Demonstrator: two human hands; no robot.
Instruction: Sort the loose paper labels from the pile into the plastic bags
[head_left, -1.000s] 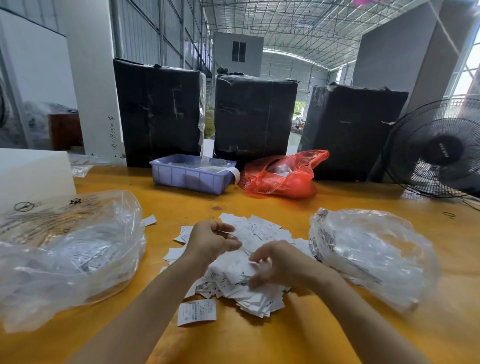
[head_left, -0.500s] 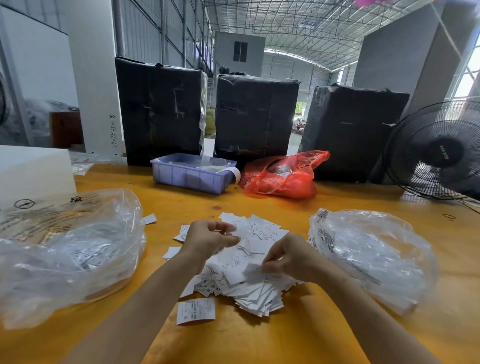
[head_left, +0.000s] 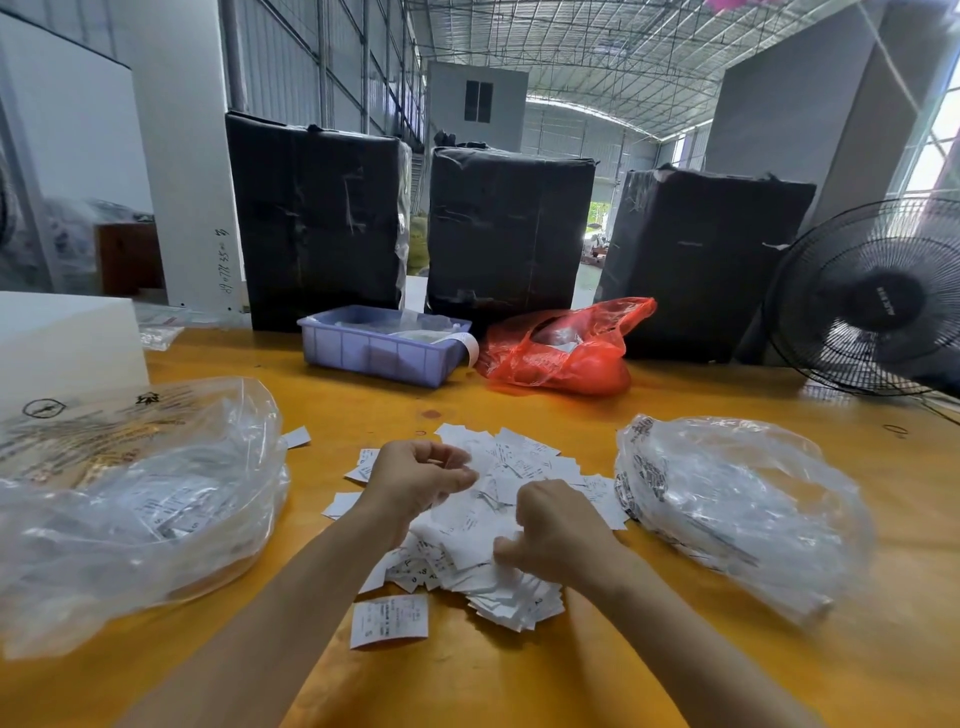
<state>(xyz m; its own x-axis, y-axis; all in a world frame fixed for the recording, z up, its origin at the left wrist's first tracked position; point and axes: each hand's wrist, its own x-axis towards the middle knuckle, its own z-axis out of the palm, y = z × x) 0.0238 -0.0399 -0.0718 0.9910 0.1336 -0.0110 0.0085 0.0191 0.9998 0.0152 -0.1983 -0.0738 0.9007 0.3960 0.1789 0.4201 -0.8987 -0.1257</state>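
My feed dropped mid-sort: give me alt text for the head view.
Both hands, left hand and right hand, work in a pile of paper labels on an orange table, fingers curled. A clear plastic bag lies left of it, another bag right.

I am looking into a warehouse or packing shed: a high roof of open metal trusses (head_left: 597, 57) spans a long hall with corrugated sheet walls (head_left: 291, 57) and bare pillars. Three big bales wrapped in black plastic (head_left: 509, 228) stand along the far edge of my yellow worktable (head_left: 519, 675). Beside them I see a blue plastic bin (head_left: 382, 353) and a black floor fan (head_left: 878, 296), all plain goods-handling gear.
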